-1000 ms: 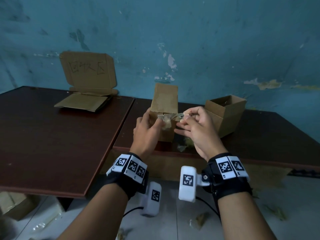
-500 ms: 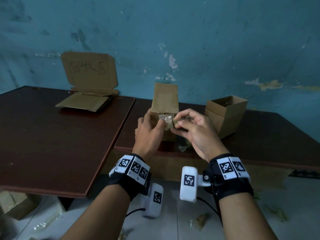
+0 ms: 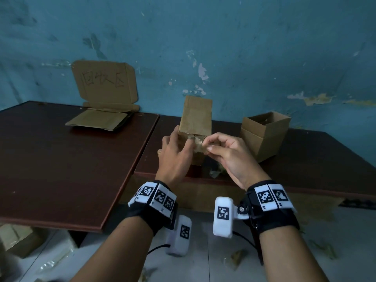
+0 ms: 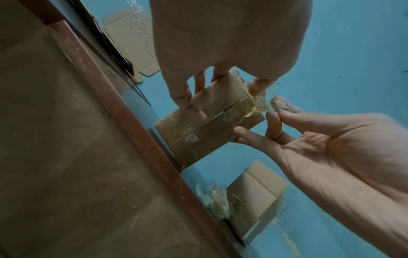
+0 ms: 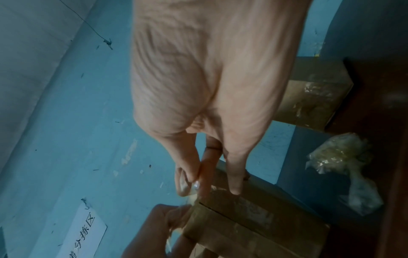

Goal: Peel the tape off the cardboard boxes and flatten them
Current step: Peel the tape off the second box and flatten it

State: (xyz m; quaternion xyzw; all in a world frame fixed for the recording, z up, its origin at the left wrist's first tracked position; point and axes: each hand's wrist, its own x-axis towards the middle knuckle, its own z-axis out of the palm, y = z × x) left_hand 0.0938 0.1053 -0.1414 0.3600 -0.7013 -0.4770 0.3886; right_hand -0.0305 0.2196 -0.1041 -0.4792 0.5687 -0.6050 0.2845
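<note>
Left hand (image 3: 175,159) grips small brown cardboard box (image 3: 196,121) on dark table (image 3: 305,159); right hand (image 3: 230,157) pinches crumpled clear tape (image 4: 259,103) at its top edge.

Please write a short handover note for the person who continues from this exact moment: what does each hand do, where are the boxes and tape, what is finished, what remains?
Left hand: steadies the taped box, which stands on the right table, near its front edge.
Right hand: pinches the loose end of the tape at the box's top seam; the strip is partly lifted, not off.
Done: a wad of peeled tape lies on the table by the box; flattened cardboard lies on the left table under the handwritten sign.
Left: finish peeling this strip and flatten the box; then the open box further right, not yet flattened.
</note>
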